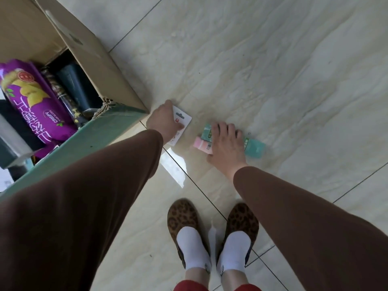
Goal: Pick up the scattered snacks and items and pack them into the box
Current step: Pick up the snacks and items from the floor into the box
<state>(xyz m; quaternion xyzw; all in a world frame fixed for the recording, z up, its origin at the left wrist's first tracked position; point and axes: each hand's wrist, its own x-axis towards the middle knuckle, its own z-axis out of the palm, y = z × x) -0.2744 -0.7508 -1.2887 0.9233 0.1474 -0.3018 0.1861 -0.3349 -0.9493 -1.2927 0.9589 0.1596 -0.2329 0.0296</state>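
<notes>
An open cardboard box (109, 66) with a green front wall stands at the left; inside lie a purple crisps bag (31, 97) and dark packs. My left hand (162, 120) grips a white carded packet (184, 119) on the floor just right of the box corner. My right hand (225, 143) lies with fingers spread over small packs on the tile: a teal pack (255, 148) to its right, another teal pack (206, 130) and a pink pack (201, 144) to its left. Whether the right hand grips them I cannot tell.
Pale glossy floor tiles (273, 70) stretch to the right and beyond the packs. My feet in leopard-print slippers (182, 217) and white socks stand just below the hands. The box flap (73, 38) leans out over the floor at the upper left.
</notes>
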